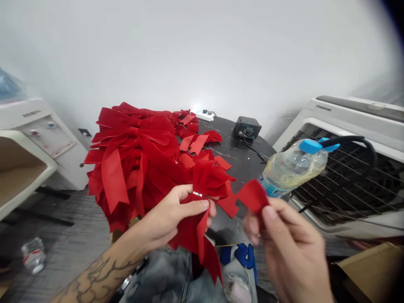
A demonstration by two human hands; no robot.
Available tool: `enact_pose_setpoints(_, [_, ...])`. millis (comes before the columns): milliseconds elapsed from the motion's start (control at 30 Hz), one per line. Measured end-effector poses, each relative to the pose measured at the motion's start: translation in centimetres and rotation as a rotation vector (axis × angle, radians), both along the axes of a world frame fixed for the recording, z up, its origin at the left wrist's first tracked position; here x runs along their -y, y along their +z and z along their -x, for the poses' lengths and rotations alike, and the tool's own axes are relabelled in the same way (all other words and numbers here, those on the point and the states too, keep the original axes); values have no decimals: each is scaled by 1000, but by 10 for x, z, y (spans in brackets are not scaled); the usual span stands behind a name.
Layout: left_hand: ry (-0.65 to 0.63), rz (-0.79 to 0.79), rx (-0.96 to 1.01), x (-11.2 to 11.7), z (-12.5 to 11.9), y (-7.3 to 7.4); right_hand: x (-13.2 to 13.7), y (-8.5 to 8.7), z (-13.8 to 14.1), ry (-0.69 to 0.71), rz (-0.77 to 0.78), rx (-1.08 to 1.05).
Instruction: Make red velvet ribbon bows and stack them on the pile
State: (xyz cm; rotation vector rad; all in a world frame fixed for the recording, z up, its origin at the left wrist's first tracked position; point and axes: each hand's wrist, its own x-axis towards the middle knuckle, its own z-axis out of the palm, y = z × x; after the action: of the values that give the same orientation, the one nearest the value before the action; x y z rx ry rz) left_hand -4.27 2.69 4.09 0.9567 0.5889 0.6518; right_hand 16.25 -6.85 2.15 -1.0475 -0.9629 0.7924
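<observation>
My left hand (176, 212) pinches a red ribbon bow (208, 185) at its middle, where a thin shiny wire shows; the bow's tails hang down over my lap. My right hand (284, 244) is closed on a small red ribbon piece (252, 195), held just right of the bow. A big heap of finished red bows (135, 155) covers the left half of the dark round table (243, 162) in front of me.
A plastic bottle with a blue cap (293, 166) lies at the table's right edge. A black dial box (248, 127) and a white power strip (205, 114) sit at the back. A white grilled appliance (353, 168) stands right, a water dispenser (38, 143) left, a crushed can (33, 254) on the floor.
</observation>
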Motion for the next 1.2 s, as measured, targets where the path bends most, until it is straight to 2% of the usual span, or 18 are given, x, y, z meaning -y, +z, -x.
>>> enact_pose_setpoints(133, [39, 71, 35, 8, -2, -9, 1, -24, 17, 215, 171, -112])
enact_pose_setpoints(233, [133, 100, -52, 13, -4, -17, -4, -33, 21, 360, 228, -132])
enact_pose_setpoints(367, [176, 17, -96, 13, -9, -24, -4, -38, 18, 410, 258, -186])
enact_pose_setpoints(533, [167, -14, -121, 7, -11, -25, 2, -42, 17, 294, 162, -173])
enact_pose_setpoints(733, [144, 102, -75, 5, -9, -24, 0, -43, 14, 132, -37, 331])
enact_pose_setpoints(800, [136, 127, -70, 5, -9, -26, -3, -44, 13, 28, -88, 396])
enact_pose_setpoints(867, [183, 161, -106, 7, -10, -30, -6, -45, 14, -61, -83, 372])
enact_pose_setpoints(967, [338, 159, -177, 11, -13, -35, -10, -48, 18, -129, -28, 315])
enact_pose_setpoints(1000, [353, 135, -191, 12, -13, -35, -11, -48, 20, -146, -3, 304])
enact_pose_setpoints(1100, [288, 80, -235, 15, -15, -31, -11, -46, 26, -182, 63, 265])
enact_pose_setpoints(1200, [333, 35, -316, 16, -17, -24, -10, -40, 32, -203, 118, 194])
